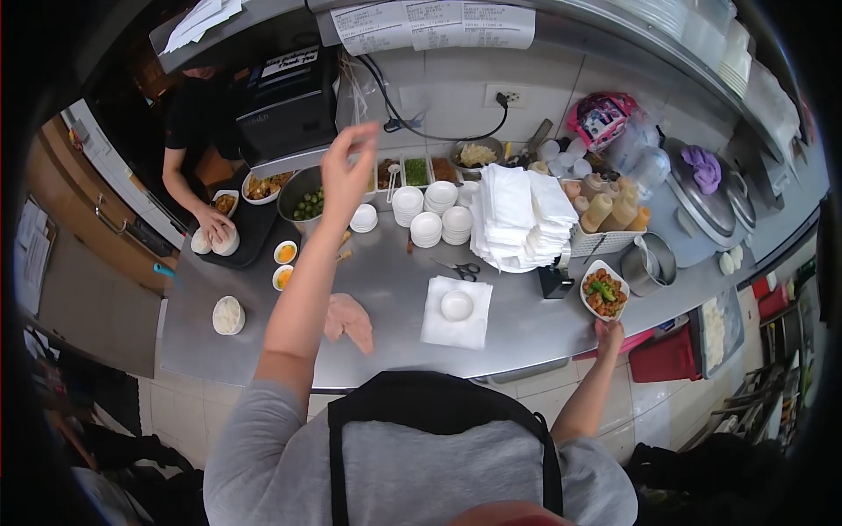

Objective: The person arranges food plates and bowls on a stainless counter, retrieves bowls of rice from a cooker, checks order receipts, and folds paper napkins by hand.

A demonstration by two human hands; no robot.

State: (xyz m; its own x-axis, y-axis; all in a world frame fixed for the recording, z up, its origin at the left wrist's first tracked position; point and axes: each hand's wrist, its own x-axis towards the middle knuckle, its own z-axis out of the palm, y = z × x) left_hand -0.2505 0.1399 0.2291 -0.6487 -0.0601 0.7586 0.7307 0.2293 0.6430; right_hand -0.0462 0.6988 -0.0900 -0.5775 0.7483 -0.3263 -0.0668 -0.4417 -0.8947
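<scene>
My left hand (pixel 351 167) is raised over the counter, slightly blurred, with its fingers loosely apart and nothing visible in them. Behind it are the containers of chopped green garnish (pixel 416 171). At the counter's right front edge, my right hand (pixel 608 335) grips a white bowl of brown food with green topping (pixel 605 294) from its near side. A small white dish (pixel 456 305) rests on white napkins (pixel 437 326) at the front middle. Scissors (pixel 463 270) lie behind them, near a tall pile of napkins (pixel 513 215).
Stacked small white dishes (pixel 408 203) stand mid-counter. A rice bowl (pixel 229 316) and orange-filled cups (pixel 285 252) sit left. A co-worker's hand (pixel 209 223) touches white bowls on a black tray (pixel 254 241). Sauce bottles (pixel 624 210) and a metal pot (pixel 649 263) stand right.
</scene>
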